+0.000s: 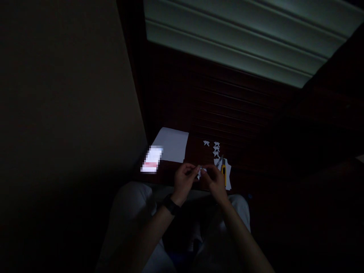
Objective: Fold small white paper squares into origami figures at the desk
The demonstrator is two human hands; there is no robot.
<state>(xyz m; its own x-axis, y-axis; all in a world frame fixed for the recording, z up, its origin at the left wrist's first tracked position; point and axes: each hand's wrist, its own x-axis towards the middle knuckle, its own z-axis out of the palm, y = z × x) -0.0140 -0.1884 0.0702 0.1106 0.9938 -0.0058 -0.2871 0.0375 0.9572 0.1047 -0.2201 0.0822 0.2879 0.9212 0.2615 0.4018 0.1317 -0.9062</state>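
Between my two hands is a small folded piece of white paper (199,174), pinched by the fingers of both. My left hand (184,179), with a dark band on the wrist, grips its left side. My right hand (215,182) holds the right side, thumb and fingers pressed together. Beyond them lie several small folded white paper shapes (216,148), one (206,143) apart from the others. At the right, a yellow cutter (223,175) rests on white paper (228,176), beside what look like scissor blades (219,160).
Left of my hands, white sheets (172,145) lie on the dark table (196,151). A lit, blurred screen (152,159) overlaps their corner. A wall (85,94) rises on the left, and pale slats (233,34) hang at the back. My knees are below the table edge.
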